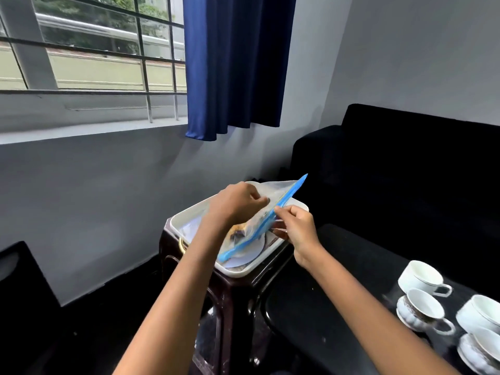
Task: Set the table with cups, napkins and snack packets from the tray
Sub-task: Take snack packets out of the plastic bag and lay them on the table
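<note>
A clear snack packet (273,215) with a blue zip strip hangs tilted over the white tray (189,217), which sits on a dark wooden stand. My left hand (238,204) grips the packet's upper side from the left. My right hand (296,226) pinches its blue edge from the right. Something brown shows inside the packet's lower part. A white plate (250,257) lies in the tray under the packet. Several white cups (422,277) on saucers stand on the black table (324,293) at the lower right.
A black sofa (405,163) runs along the right behind the table. A blue curtain (235,63) hangs beside a barred window (89,58) on the grey wall. Another dark seat (19,274) is at the far left.
</note>
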